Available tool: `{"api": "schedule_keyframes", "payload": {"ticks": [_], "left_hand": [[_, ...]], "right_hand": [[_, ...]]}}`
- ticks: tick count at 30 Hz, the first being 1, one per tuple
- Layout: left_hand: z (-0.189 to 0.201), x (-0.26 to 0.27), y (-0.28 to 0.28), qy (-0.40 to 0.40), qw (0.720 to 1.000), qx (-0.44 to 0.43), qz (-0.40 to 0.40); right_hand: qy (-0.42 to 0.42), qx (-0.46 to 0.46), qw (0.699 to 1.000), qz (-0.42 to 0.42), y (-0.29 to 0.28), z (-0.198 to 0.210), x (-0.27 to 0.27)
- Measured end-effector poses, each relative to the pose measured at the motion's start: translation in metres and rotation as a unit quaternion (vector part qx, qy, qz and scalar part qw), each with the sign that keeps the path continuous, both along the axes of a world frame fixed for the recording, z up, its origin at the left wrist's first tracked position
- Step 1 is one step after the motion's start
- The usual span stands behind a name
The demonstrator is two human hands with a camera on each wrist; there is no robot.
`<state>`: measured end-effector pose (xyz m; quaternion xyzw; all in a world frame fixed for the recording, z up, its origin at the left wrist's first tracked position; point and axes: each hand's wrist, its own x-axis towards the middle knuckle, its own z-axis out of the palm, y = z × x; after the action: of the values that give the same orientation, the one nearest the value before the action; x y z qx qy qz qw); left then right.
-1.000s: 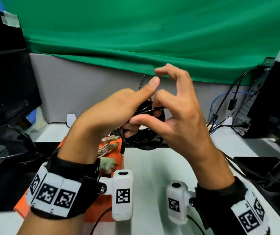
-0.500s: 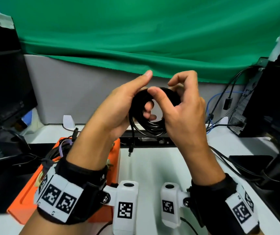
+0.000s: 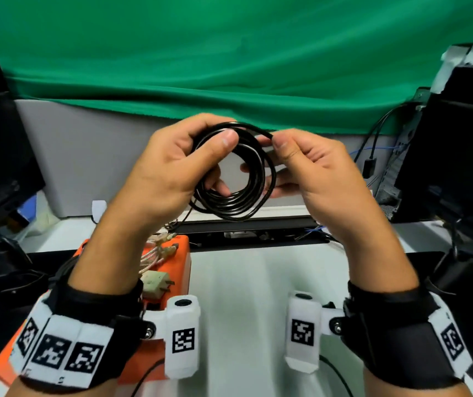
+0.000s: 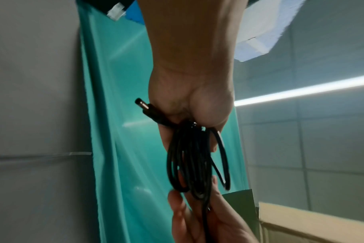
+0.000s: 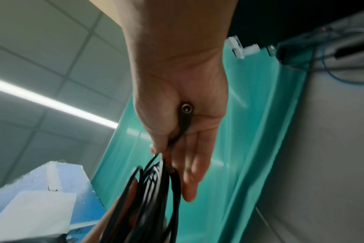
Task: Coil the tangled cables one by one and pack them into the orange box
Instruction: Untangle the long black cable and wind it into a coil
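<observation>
Behind white desk (image 3: pixel 244 282), green cloth (image 3: pixel 229 53)

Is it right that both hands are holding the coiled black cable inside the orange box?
Not quite. Both the left hand and right hand do hold the coiled black cable, but raised in the air, beyond the orange box; the head view shows this.

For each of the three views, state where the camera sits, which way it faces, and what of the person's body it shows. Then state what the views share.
Head: worn on the head, looking forward and down at the left hand and right hand, both forearms, the orange box and green cloth.
Left wrist: looks along the left palm up to the ceiling; the right hand's fingers show below.
Right wrist: looks along the right palm toward cloth and ceiling.
Shared: all three show the coiled black cable held by both hands.
</observation>
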<state>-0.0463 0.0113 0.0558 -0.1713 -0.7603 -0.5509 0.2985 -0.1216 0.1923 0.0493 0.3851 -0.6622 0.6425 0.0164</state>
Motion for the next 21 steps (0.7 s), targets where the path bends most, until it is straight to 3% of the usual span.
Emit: {"api": "schedule_keyframes", "payload": {"ticks": [4, 8, 10, 12, 14, 17, 21], "left_hand": [[-0.001, 0.001, 0.003, -0.021, 0.999, -0.03, -0.021], [-0.002, -0.003, 0.002, -0.007, 1.0, -0.009, -0.021], [-0.003, -0.003, 0.001, 0.018, 1.0, -0.023, 0.006], [-0.005, -0.004, 0.002, 0.049, 0.992, -0.09, 0.072], [-0.007, -0.007, 0.004, 0.05, 0.982, -0.131, 0.127], [-0.009, -0.009, 0.001, 0.028, 0.963, -0.195, 0.186], [-0.009, -0.01, -0.011, -0.073, 0.95, -0.189, 0.238]], "right_hand": [[0.039, 0.045, 0.998, 0.019, 0.002, 0.001, 0.004], [0.026, -0.014, 0.998, 0.05, -0.014, 0.0, 0.014], [-0.039, -0.057, 0.992, 0.103, -0.018, -0.001, 0.012], [-0.144, -0.113, 0.967, 0.177, -0.019, 0.0, 0.01], [-0.198, -0.143, 0.949, 0.199, -0.02, 0.0, 0.009], [-0.172, -0.128, 0.969, 0.123, -0.025, -0.004, 0.007], [-0.022, -0.043, 0.998, -0.036, -0.033, -0.013, 0.003]]}}
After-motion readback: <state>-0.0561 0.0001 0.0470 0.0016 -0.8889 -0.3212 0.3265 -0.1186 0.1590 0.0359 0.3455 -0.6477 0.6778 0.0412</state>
